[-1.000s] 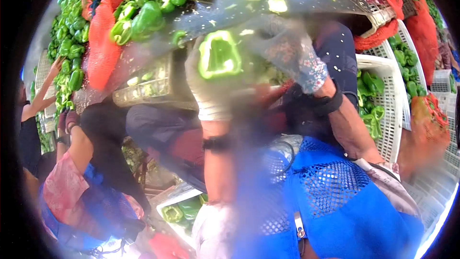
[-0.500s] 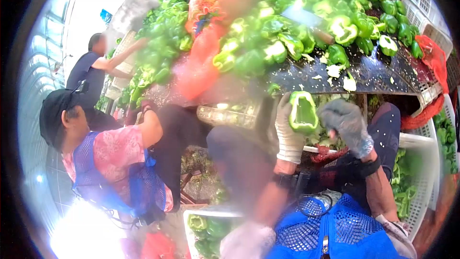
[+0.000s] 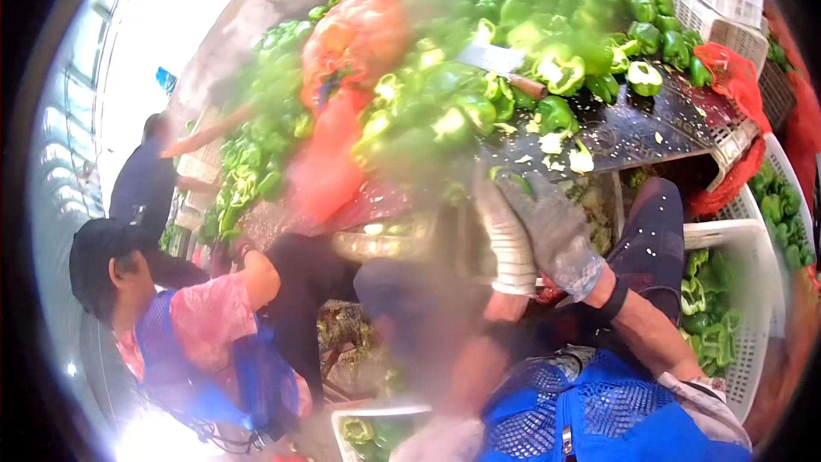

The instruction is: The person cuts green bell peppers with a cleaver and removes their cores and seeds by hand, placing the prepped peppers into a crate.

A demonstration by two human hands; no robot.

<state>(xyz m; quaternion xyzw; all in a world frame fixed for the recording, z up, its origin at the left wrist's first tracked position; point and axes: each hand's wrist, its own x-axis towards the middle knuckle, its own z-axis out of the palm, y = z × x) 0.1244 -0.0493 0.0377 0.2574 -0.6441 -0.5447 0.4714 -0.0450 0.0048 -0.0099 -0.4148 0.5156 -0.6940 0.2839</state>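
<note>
In front of my lap my two gloved hands are pressed close together. The fingers of my left hand (image 3: 503, 235), in a pale striped glove, are closed around a cut green bell pepper (image 3: 517, 180). Against the same pepper lies my right hand (image 3: 554, 235), in a dirty grey glove, its fingers closed over it. Only a thin green edge of the pepper shows at the fingertips; the rest is hidden. Beyond them, white scraps (image 3: 581, 157) and seeds are scattered on the dark work surface (image 3: 637, 124). A knife (image 3: 492, 57) with a wooden handle rests on the peppers.
Green peppers (image 3: 513, 13) are heaped at the back, with a red mesh sack (image 3: 355, 38) among them. A white crate (image 3: 761, 291) of cut peppers stands at my right, another crate (image 3: 338, 428) at lower left. One co-worker (image 3: 197, 334) sits at my left; another person (image 3: 141, 175) is farther back.
My right hand has moved left onto the pepper beside my left hand. The pepper, its hollow inside showing before, is now mostly covered. The view has shifted somewhat.
</note>
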